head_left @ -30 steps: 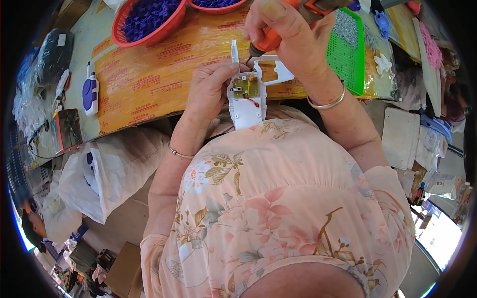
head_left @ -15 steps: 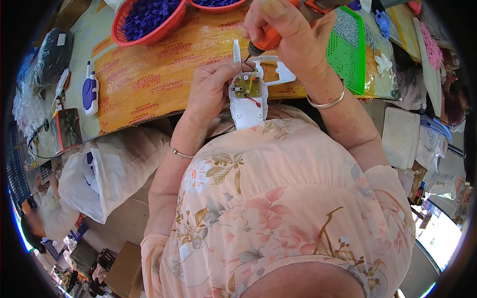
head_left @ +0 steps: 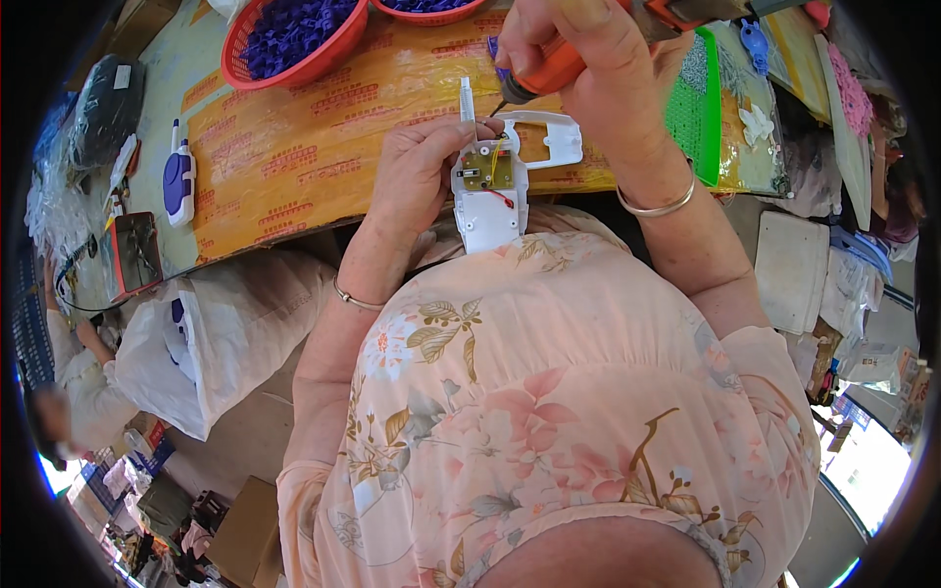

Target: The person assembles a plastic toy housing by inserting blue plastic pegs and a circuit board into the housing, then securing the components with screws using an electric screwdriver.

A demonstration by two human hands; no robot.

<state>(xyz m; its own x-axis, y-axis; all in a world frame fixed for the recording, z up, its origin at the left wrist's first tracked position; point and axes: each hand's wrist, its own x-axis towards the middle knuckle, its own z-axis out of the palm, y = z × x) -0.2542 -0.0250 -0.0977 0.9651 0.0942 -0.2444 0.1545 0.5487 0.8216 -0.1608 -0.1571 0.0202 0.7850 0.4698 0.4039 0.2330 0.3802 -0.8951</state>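
The left hand (head_left: 417,176) gripped the white casing (head_left: 487,196) at the tabletop (head_left: 294,147) edge, long axis running toward her body. The right hand (head_left: 588,59) clenched an orange screwdriver (head_left: 544,76), tip angled down-left above the casing's board.

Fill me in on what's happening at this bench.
A person is working on an open white plastic handset shell whose circuit board and wires are exposed. The left hand steadies the shell at the edge of the yellow-covered table. The right hand grips an orange-handled screwdriver, its tip down at the top of the board. A matching white cover piece lies just beside it. Red baskets of purple parts sit farther back, and a finished purple-and-white handset lies to the left.
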